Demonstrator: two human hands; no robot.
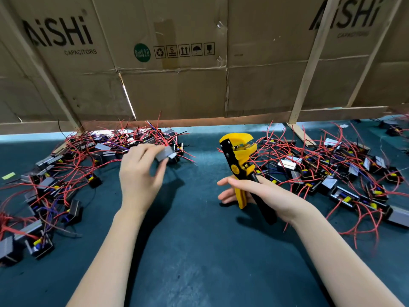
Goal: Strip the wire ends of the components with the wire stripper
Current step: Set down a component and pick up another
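Observation:
My left hand [141, 173] pinches a small grey and black component [165, 153] with red wires, held just above the left pile. My right hand [263, 193] grips the handles of a yellow and black wire stripper [240, 156], which stands upright with its jaws pointing up and to the right. The stripper's jaws hold no wire. The component is blurred, and its wire ends are lost among the pile behind it.
A pile of components with red wires [66, 173] spreads over the left of the dark green table [199, 251]. Another pile [332, 173] covers the right. A cardboard wall [177, 85] with wooden struts closes the far side.

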